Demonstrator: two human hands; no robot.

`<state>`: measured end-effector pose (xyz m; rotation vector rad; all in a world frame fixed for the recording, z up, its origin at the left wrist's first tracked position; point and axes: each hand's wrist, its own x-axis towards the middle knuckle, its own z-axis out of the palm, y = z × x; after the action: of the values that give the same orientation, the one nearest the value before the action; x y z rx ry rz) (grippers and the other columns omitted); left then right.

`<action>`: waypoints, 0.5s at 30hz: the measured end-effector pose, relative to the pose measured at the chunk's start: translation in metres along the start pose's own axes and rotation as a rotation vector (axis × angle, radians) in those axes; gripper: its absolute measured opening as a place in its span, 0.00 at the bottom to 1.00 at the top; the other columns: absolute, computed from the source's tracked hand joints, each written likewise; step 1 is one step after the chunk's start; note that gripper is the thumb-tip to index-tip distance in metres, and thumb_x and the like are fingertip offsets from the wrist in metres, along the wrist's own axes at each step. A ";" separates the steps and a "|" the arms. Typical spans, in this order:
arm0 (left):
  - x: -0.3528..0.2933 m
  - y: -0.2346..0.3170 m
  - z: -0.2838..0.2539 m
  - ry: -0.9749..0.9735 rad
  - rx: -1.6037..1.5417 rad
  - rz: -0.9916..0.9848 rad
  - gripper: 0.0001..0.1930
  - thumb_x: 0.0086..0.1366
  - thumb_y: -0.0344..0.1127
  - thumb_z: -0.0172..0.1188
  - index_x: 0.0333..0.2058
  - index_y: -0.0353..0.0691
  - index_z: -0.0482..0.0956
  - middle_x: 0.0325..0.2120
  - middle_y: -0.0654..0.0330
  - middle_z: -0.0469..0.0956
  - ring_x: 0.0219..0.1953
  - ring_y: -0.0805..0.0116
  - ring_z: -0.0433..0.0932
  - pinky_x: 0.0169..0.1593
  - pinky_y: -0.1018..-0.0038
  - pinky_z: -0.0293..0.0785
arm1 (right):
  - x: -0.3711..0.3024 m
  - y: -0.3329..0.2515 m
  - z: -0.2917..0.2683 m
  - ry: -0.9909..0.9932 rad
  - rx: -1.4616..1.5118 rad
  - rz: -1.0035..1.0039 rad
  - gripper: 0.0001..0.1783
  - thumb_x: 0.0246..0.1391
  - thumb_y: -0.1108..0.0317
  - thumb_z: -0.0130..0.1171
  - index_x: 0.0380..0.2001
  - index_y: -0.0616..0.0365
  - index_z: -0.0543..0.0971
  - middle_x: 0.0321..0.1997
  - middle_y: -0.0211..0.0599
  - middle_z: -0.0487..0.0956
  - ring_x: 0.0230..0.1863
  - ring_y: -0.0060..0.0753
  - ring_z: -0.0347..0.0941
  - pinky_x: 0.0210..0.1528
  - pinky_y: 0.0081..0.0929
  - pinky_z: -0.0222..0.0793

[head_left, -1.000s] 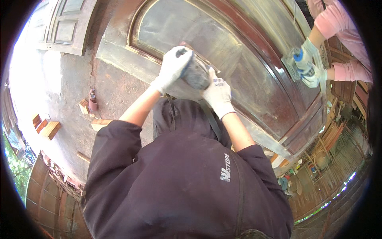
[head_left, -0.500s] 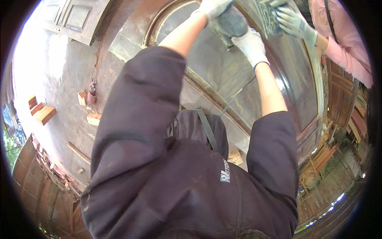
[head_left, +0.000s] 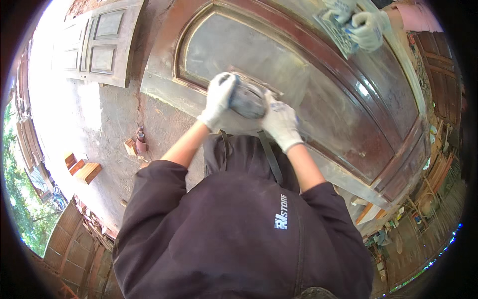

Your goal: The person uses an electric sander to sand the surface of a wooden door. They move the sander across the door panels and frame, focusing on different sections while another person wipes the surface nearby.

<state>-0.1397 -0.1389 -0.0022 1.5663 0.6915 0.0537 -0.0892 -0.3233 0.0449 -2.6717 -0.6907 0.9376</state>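
Taking the middle of the view as the clock's centre, a dust-grey sander (head_left: 247, 103) sits just off it at 12 o'clock, over the near edge of a large brown wooden door (head_left: 343, 139) with an arched, moulded panel. The left hand (head_left: 219, 98), in a white knitted glove, is at 11 o'clock, its fingers closed around that end of the sander's rounded body. The right hand (head_left: 282, 121), gloved the same way, is at 2 o'clock and grips the opposite end, with the fingers pointing back toward 11. The sander's flat plate (head_left: 258, 81) shows beyond the body, on the side away from the person; whether it is pressed to the wood I cannot tell. The arch's rounded end lies toward 11 o'clock and the door's square end toward 4, and the panel is streaked with pale dust. Between 1 and 2 o'clock, at the door's far side, a co-worker's gloved hands (head_left: 369, 32) hold a second flat-plated tool (head_left: 334, 31), a pink sleeve (head_left: 419, 17) behind them. At 10 o'clock another panelled door (head_left: 105, 47) lies apart from the first. Out toward 9 o'clock, cut wood blocks (head_left: 89, 172) rest on the concrete floor (head_left: 110, 117), and nearer in along that line a reddish-brown cup (head_left: 141, 145) stands beside a single small block (head_left: 130, 146). The person's dark jacket (head_left: 229, 234) fills 6 o'clock
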 end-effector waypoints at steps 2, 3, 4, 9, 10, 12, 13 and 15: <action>-0.021 -0.021 0.042 -0.077 -0.120 -0.035 0.09 0.67 0.35 0.58 0.37 0.34 0.80 0.33 0.64 0.79 0.38 0.76 0.74 0.45 0.75 0.72 | -0.027 0.034 0.002 -0.009 -0.023 0.074 0.37 0.45 0.58 0.67 0.58 0.59 0.70 0.34 0.52 0.83 0.39 0.51 0.82 0.41 0.44 0.77; -0.035 -0.015 0.068 -0.079 -0.153 -0.068 0.10 0.66 0.35 0.59 0.37 0.33 0.79 0.33 0.65 0.79 0.38 0.76 0.74 0.44 0.74 0.72 | -0.045 0.052 0.002 -0.009 -0.036 0.111 0.41 0.42 0.55 0.69 0.60 0.59 0.69 0.35 0.52 0.84 0.40 0.51 0.82 0.42 0.43 0.77; -0.048 -0.012 0.091 -0.079 -0.114 -0.066 0.10 0.65 0.36 0.60 0.36 0.33 0.79 0.31 0.63 0.79 0.36 0.75 0.74 0.43 0.73 0.73 | -0.062 0.071 0.003 -0.009 -0.044 0.138 0.45 0.40 0.53 0.71 0.62 0.59 0.69 0.37 0.52 0.84 0.41 0.50 0.82 0.43 0.43 0.77; -0.086 -0.012 0.195 -0.049 0.064 0.002 0.18 0.60 0.50 0.61 0.36 0.39 0.79 0.35 0.48 0.81 0.40 0.47 0.79 0.46 0.57 0.73 | -0.117 0.173 0.018 0.015 -0.072 0.278 0.50 0.36 0.54 0.74 0.66 0.50 0.66 0.41 0.53 0.83 0.42 0.50 0.82 0.44 0.43 0.77; -0.086 -0.005 0.204 -0.137 0.064 -0.080 0.18 0.60 0.51 0.60 0.36 0.41 0.79 0.34 0.48 0.81 0.40 0.47 0.79 0.46 0.56 0.73 | -0.124 0.194 0.025 0.043 -0.070 0.276 0.51 0.36 0.54 0.74 0.67 0.49 0.66 0.41 0.53 0.83 0.42 0.50 0.82 0.44 0.43 0.77; -0.079 0.012 0.198 -0.290 0.110 -0.165 0.19 0.61 0.48 0.62 0.38 0.36 0.79 0.34 0.47 0.81 0.40 0.50 0.80 0.46 0.61 0.75 | -0.125 0.199 0.027 0.075 -0.098 0.254 0.51 0.36 0.54 0.74 0.67 0.48 0.65 0.40 0.52 0.83 0.42 0.51 0.81 0.45 0.43 0.76; -0.075 0.009 0.193 -0.246 0.105 -0.127 0.18 0.61 0.47 0.61 0.37 0.35 0.79 0.34 0.47 0.81 0.40 0.52 0.81 0.46 0.61 0.75 | -0.120 0.194 0.027 0.079 -0.129 0.233 0.51 0.37 0.54 0.74 0.67 0.48 0.65 0.40 0.51 0.83 0.43 0.51 0.81 0.45 0.43 0.76; -0.059 -0.003 0.164 -0.169 0.047 -0.051 0.15 0.62 0.43 0.61 0.35 0.34 0.79 0.31 0.49 0.81 0.37 0.60 0.82 0.43 0.64 0.75 | -0.093 0.149 0.011 -0.003 -0.117 0.234 0.49 0.38 0.54 0.72 0.66 0.50 0.65 0.43 0.51 0.83 0.46 0.51 0.79 0.48 0.43 0.75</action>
<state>-0.1182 -0.3120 -0.0062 1.5765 0.6027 -0.1328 -0.1066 -0.4981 0.0323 -2.9028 -0.4520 0.9847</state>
